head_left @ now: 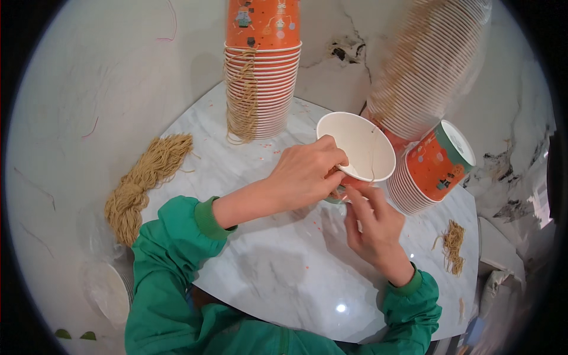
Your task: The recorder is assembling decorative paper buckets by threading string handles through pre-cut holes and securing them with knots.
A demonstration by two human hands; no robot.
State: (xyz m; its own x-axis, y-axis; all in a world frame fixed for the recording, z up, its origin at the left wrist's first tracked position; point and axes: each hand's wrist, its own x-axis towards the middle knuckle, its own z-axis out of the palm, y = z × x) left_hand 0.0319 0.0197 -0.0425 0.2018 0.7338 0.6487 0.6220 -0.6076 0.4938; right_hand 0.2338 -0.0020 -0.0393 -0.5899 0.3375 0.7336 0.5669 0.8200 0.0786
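Note:
A white-lined paper bucket (361, 142) with an orange and green outside is tilted toward me above the table. My left hand (313, 168) grips its near-left rim and wall, thumb outside. A thin tan string (373, 155) hangs across the bucket's inside, from the far rim down to the near rim. My right hand (376, 228) is closed in a pinch against the outer wall, just under the near rim. Whatever its fingertips hold is too small to name. Both fingertips' contact with the bucket is partly hidden.
A tall bucket stack (263, 89) draped with tan strings stands at the back. A plastic-wrapped bucket stack (423, 71) leans behind right, beside a shorter upside-down stack (435, 165). A thick string bundle (148, 177) lies at left, a small string tangle (454, 245) at right.

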